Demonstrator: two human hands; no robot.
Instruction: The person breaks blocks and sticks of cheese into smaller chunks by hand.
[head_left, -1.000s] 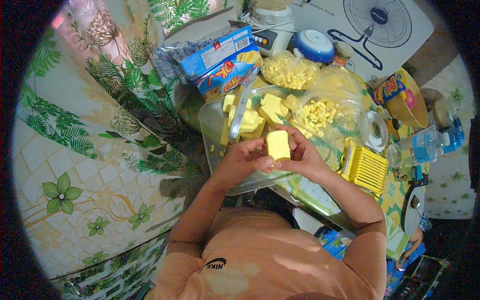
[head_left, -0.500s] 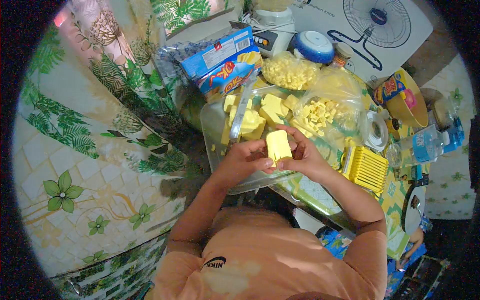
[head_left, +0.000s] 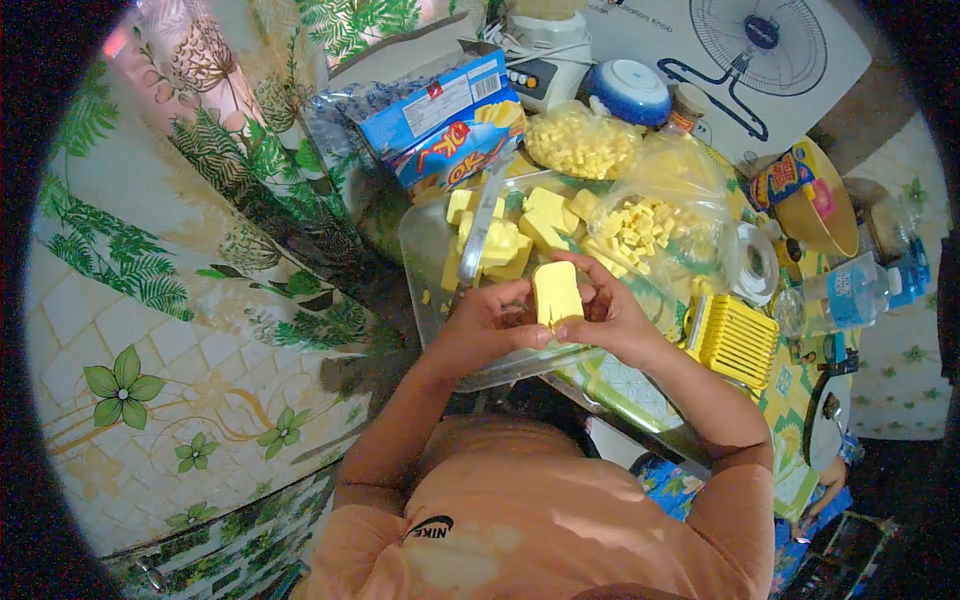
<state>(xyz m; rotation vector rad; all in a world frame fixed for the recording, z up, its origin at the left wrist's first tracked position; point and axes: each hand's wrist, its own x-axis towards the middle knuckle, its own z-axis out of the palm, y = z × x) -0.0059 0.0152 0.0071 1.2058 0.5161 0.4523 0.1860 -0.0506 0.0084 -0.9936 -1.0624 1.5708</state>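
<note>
A yellow block is held upright between my two hands over the near edge of a clear plastic tray. My left hand grips its left side and my right hand its right side, with a split showing at its lower end. Behind the hands, larger yellow blocks lie in the tray, and a knife rests across them. To their right, small yellow cubes sit in an open clear plastic bag.
A full bag of yellow cubes, a blue box, a blue bowl and a blender base stand behind. On the right are a yellow slicer, a water bottle and a yellow tub.
A split has appeared at the lower end of the block in my hands, and the block tilts slightly differently. My left fingers have shifted a little.
</note>
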